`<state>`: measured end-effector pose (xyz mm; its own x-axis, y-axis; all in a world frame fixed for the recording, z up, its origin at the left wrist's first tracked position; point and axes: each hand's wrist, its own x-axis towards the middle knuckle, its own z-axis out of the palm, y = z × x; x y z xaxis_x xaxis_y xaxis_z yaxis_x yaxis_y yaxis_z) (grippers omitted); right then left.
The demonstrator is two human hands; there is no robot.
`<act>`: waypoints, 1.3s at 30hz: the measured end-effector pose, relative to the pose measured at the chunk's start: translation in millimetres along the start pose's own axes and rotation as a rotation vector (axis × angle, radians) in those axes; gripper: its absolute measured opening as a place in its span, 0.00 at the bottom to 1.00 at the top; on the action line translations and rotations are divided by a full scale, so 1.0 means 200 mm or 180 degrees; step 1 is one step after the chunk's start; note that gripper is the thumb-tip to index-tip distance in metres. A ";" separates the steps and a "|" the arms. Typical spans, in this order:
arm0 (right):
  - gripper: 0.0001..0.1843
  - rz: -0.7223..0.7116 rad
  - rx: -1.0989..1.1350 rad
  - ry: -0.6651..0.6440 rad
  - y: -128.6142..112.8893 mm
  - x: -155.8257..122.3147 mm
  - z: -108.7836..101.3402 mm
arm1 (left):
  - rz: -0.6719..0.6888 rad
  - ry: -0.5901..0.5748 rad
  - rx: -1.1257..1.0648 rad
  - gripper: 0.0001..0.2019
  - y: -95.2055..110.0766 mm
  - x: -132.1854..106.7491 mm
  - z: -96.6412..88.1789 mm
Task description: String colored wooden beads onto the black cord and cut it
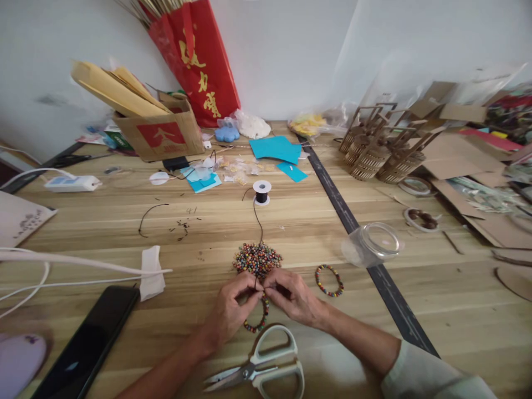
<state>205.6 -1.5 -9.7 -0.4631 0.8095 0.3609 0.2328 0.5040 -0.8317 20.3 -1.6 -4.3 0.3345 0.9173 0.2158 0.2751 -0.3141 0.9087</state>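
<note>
My left hand (235, 302) and my right hand (294, 295) meet at the middle, thumbs and forefingers pinched on the dark cord of a beaded bracelet (261, 324). The bracelet's loop of multicoloured beads hangs below my fingertips; the part inside the pinch is hidden. Just beyond my fingers lies a heap of small coloured beads (256, 257). A dark cord (258, 219) runs across the heap from a white spool (261, 192). Cream-handled scissors (266, 368) rest nearest me with their blades apart. Another beaded bracelet (329, 280) lies to the right of my right hand.
To the left are a black phone (89, 343), white cables (83, 257) and cord scraps (180, 227). A clear plastic jar (376, 244) lies at right on a dark strip (344, 213). Small woven baskets (374, 155), a cardboard box (162, 133) and a red bag (203, 66) stand behind.
</note>
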 end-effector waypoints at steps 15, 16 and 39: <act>0.04 0.0334 -0.0263 0.0094 -0.01 0.00 0.01 | 0.0450 -0.0010 0.0140 0.05 0.01 -0.01 -0.03; 0.04 0.0359 -0.0258 0.0113 0.00 0.00 0.01 | 0.0520 -0.0032 0.0156 0.05 0.02 -0.01 -0.04; 0.03 0.0160 -0.0033 0.0183 0.00 0.00 0.00 | -0.0373 -0.0148 -0.0507 0.05 -0.02 0.00 -0.04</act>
<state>205.5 -1.1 -8.9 -0.4008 0.8496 0.3427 0.2635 0.4652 -0.8451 13.1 0.9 -4.5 0.3508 0.9319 0.0920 0.1695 -0.1599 0.9725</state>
